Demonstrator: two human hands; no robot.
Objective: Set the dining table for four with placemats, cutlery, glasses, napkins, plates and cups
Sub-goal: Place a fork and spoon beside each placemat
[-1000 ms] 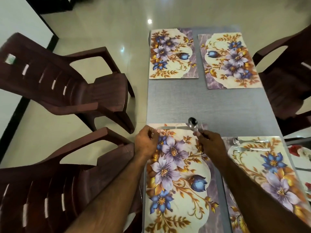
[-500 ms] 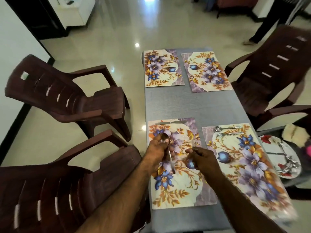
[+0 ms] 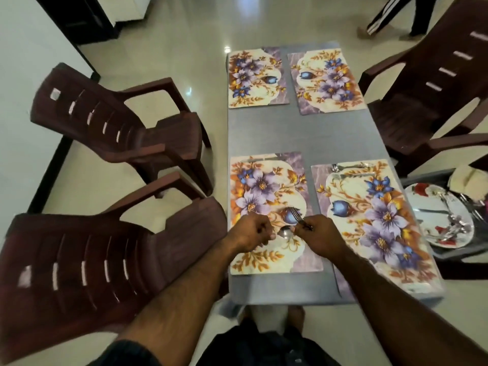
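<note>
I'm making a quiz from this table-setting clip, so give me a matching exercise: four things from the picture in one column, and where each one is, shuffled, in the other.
Things:
1. fork
2. spoon
3. knife
4. plate

Places:
A. on a stool right of the table
B. held by the left hand
C. far edge of the near-left placemat
D. held by the right hand

Pairs: 1-D, 2-B, 3-C, 4-A

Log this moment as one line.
left hand: holds spoon | right hand: holds fork | both over near-left placemat | far placemats: no cutlery
</note>
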